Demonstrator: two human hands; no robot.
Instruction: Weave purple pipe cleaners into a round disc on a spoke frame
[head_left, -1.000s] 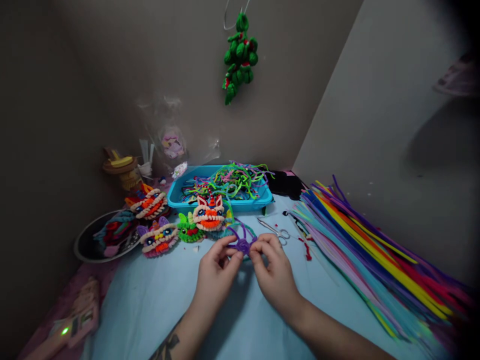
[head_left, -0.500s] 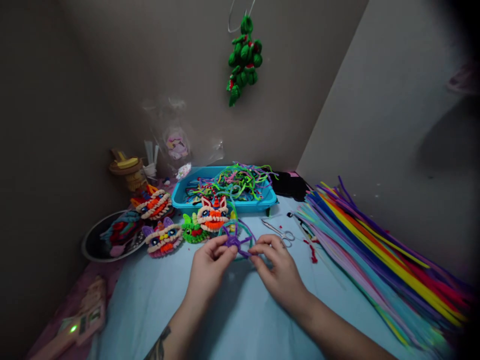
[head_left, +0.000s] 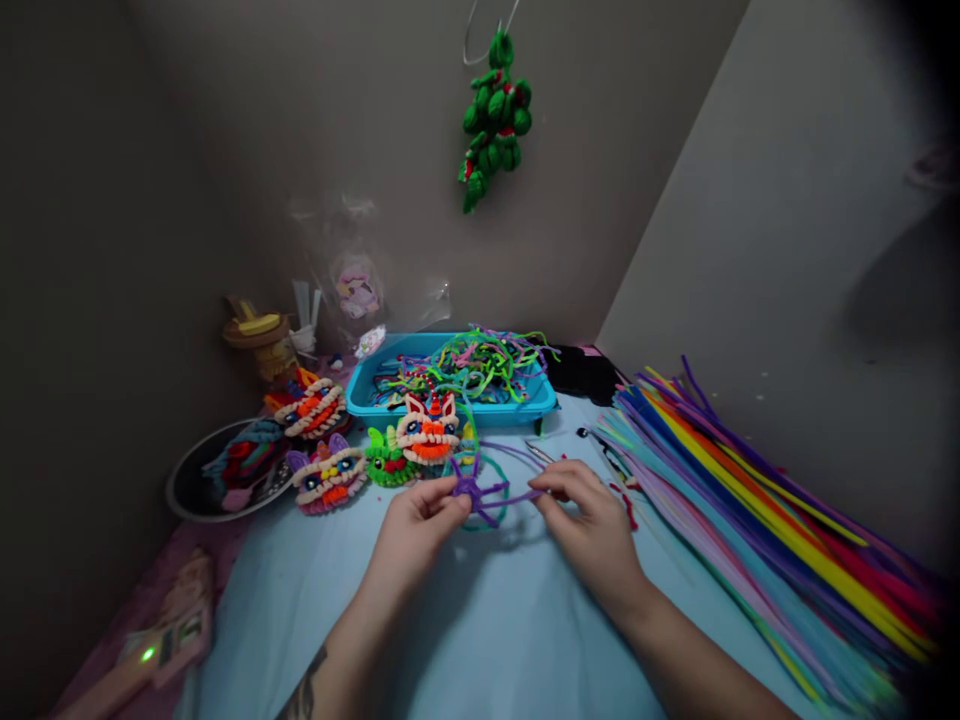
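My left hand point(head_left: 421, 515) pinches the knotted centre of a purple pipe cleaner piece point(head_left: 469, 486), whose short arms stick out several ways. Between thumb and fingers of my right hand point(head_left: 589, 520) is the purple strand's end, drawn out to the right of that centre. A second purple length loops behind toward the right hand. Round the piece curves a teal pipe cleaner point(head_left: 498, 472), which rises toward the blue tray. Both hands hover above the light blue table cover point(head_left: 480, 620). Scissors point(head_left: 540, 453) lie partly hidden behind the right hand.
A blue tray point(head_left: 375, 408) holds tangled pipe cleaner scraps. Lion-head figures point(head_left: 330, 478) and a green one point(head_left: 388, 458) stand left of centre. A metal bowl point(head_left: 180, 495) is farther left. Long coloured pipe cleaners point(head_left: 750, 510) spread along the right. A pink glue gun point(head_left: 176, 640) lies front left.
My right hand has moved right, away from my left hand, pulling the purple strand outward. It now covers most of the scissors. My left hand keeps its pinch on the centre.
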